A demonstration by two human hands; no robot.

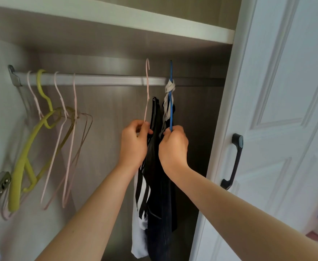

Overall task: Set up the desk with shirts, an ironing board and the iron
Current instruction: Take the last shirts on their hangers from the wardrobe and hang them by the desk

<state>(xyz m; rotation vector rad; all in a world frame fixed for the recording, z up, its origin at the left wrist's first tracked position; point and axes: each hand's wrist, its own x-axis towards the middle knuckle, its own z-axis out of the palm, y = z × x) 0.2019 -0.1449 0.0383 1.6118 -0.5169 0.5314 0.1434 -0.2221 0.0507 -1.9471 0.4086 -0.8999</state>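
Observation:
Inside an open wardrobe, my left hand (134, 143) grips the neck of a pink hanger (147, 91) whose hook stands above the rail (105, 80). Beside it, my right hand (173, 146) grips the neck of a blue hanger (171, 108), its hook also raised above the rail. A black-and-white striped shirt (141, 200) hangs below my left hand. Dark garments (162, 194) hang between and under both hands, and a grey strap (170, 87) is wound round the blue hanger's neck.
Several empty hangers, pink ones (67, 140) and a yellow-green one (31, 140), hang at the rail's left end. A shelf (135, 21) runs overhead. The white wardrobe door (286, 91) with a black handle (234, 161) stands open on the right.

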